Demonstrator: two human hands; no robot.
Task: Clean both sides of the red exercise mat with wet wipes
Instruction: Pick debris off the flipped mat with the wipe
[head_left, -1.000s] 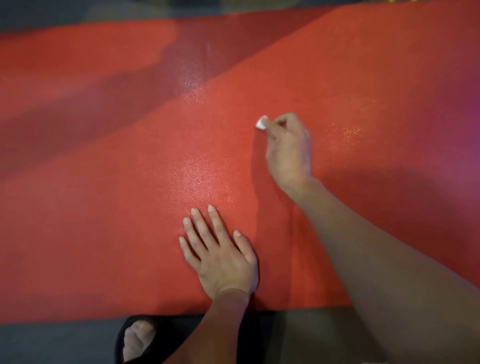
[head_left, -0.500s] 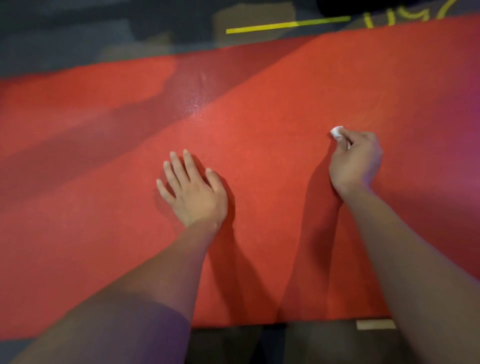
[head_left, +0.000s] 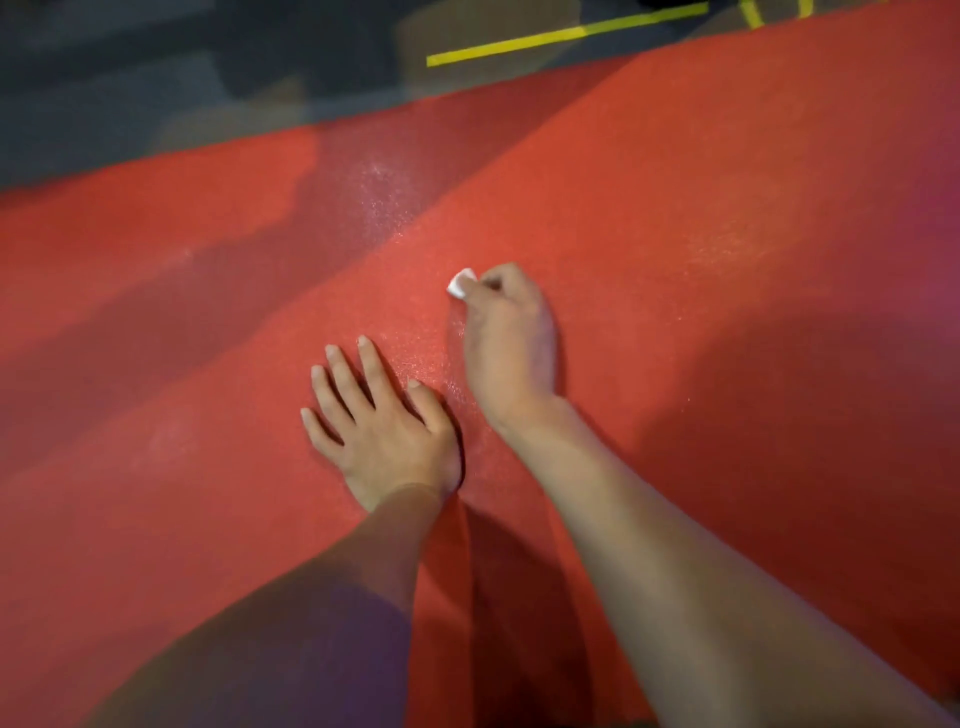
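The red exercise mat (head_left: 701, 218) lies flat on the floor and fills most of the view. My left hand (head_left: 379, 421) rests flat on the mat with its fingers spread, near the centre. Just to its right, my right hand (head_left: 511, 343) pinches a small bunched white wet wipe (head_left: 461, 283) between thumb and fingers and holds it against the mat. A damp sheen shows on the mat around and above the wipe.
Dark grey floor (head_left: 156, 78) runs along the mat's far edge. A yellow tape line (head_left: 566, 35) and other yellow markings lie on the floor at the top right. Broad shadows cross the mat's left half.
My right hand has swept the wipe leftward across the mat, ending close beside my left hand. My left hand stays flat on the mat.
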